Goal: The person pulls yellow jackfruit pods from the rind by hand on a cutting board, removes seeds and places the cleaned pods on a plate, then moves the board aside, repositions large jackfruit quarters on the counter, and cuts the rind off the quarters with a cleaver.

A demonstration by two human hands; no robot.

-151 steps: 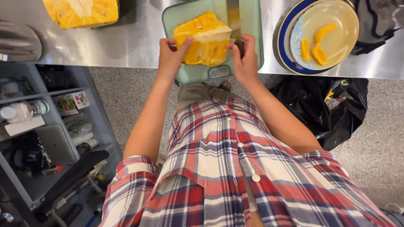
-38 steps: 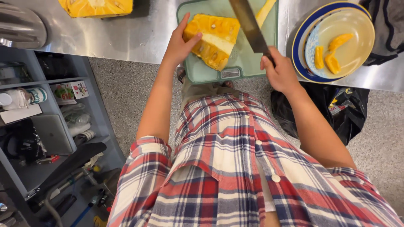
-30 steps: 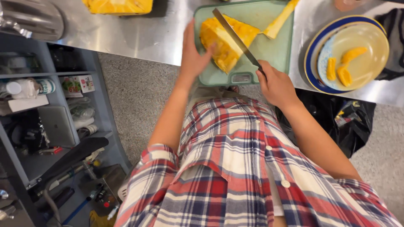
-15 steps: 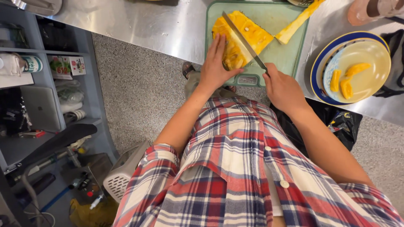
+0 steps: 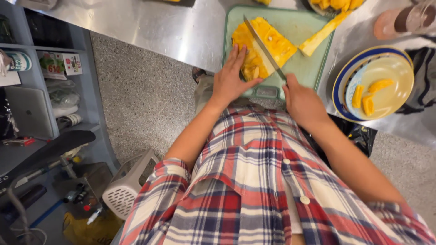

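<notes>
Looking down past a red, white and blue plaid shirt [image 5: 254, 190], the left hand [image 5: 231, 81] lies flat on a big yellow fruit piece [image 5: 263, 50] on a pale green cutting board [image 5: 299, 27]. The right hand [image 5: 302, 102] grips a knife [image 5: 263, 45] whose blade lies across the fruit. A long yellow strip [image 5: 322, 34] rests at the board's far edge. To the right on the steel counter [image 5: 159, 27], a blue-rimmed plate [image 5: 377, 86] holds three small yellow slices [image 5: 369, 94]

Commercial kitchen (steel counter [image 5: 150, 31], cutting board [image 5: 299, 27]).
</notes>
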